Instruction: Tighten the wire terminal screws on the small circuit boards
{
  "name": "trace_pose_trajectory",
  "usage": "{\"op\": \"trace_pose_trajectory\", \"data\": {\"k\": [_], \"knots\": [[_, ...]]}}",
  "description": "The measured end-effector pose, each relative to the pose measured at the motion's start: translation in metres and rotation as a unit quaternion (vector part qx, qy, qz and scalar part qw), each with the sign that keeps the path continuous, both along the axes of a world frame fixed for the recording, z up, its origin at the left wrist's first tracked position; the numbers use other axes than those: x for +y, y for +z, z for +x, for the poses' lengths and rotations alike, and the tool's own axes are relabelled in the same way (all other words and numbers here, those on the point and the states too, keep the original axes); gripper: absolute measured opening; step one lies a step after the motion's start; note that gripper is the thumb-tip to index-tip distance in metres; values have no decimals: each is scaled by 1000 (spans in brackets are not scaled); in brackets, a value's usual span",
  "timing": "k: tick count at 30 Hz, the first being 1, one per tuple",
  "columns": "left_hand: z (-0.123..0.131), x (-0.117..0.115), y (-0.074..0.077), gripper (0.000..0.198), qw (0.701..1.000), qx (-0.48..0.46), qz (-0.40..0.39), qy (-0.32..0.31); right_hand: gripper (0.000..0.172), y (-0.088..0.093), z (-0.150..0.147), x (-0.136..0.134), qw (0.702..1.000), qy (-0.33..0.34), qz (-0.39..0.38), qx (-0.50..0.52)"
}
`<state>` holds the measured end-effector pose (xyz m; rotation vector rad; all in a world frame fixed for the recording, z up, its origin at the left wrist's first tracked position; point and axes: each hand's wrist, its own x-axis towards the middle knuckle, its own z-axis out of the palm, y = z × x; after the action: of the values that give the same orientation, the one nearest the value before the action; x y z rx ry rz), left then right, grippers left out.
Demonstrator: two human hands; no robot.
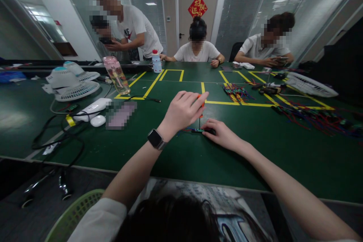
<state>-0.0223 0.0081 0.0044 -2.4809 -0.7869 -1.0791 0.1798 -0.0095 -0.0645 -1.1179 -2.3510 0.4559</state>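
Note:
My left hand (185,109), with a watch on its wrist, is closed around the orange handle of a screwdriver (202,100). The screwdriver stands nearly upright, and its dark shaft runs down to a small green circuit board (197,131) on the table. Whether the tip sits in a screw is too small to tell. My right hand (221,133) rests on the table with its fingers pinched at the board's right end, beside a small black part (209,131). Thin wires trail from the board's left side, partly hidden under my left hand.
Bundles of wired boards (238,92) and a larger wire pile (317,119) lie right on the green table (170,159). To the left are a bottle (117,75), fans (70,85), a phone (121,115), a white mouse (98,121) and cables. Several people are across the table.

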Motion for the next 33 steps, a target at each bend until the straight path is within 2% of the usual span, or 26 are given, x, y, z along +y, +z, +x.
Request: {"op": "trace_pose_trajectory", "data": {"k": [2, 5, 18, 24, 33], "knots": [[-3, -1, 3, 41, 994, 67, 76, 28, 11, 0, 0, 0, 1000, 1, 3, 3], [-3, -1, 4, 44, 989, 81, 115, 38, 11, 0, 0, -1, 1000, 0, 0, 6], [6, -6, 0, 49, 994, 68, 88, 21, 11, -1, 0, 0, 1000, 4, 9, 4], [10, -5, -7, 41, 998, -47, 33, 2, 11, 1, 0, -1, 1000, 3, 4, 2], [9, -6, -4, 42, 995, 33, 90, 12, 9, 1, -1, -1, 1000, 5, 6, 5]]}}
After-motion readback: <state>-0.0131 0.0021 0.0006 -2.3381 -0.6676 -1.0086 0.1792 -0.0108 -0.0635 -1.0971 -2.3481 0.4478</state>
